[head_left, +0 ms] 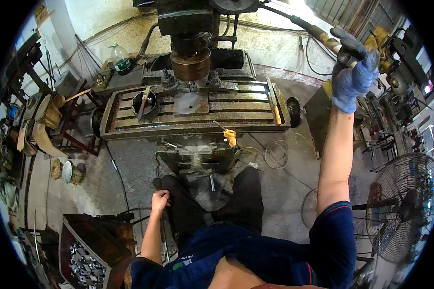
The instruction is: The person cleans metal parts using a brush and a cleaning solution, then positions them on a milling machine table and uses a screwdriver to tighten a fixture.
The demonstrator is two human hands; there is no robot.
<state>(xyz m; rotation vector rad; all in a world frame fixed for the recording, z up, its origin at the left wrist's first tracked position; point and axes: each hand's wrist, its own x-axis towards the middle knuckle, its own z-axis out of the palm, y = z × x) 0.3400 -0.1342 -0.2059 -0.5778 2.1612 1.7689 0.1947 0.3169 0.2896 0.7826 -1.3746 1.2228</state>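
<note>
My right hand (354, 77), in a blue-grey work glove, is raised at the upper right. Its fingers wrap round the outer end of a long lever (318, 32) that runs from the machine head. My bare left hand (160, 199) rests by my left thigh with its fingers curled closed; whether anything is inside them is hidden. Ahead, a round brownish metal cutter head (190, 64) hangs above a flat metal plate (191, 103) on the slotted machine table (226, 106). A brush (143, 102) lies across a dark bowl (152, 107) left of the plate.
An orange-handled tool (277, 114) lies at the table's right end. Another orange handle (230, 137) sits at the front edge. A bin (68, 257) of small metal parts stands at lower left, a fan (402, 207) at right. Hose coils (276, 155) lie on the floor.
</note>
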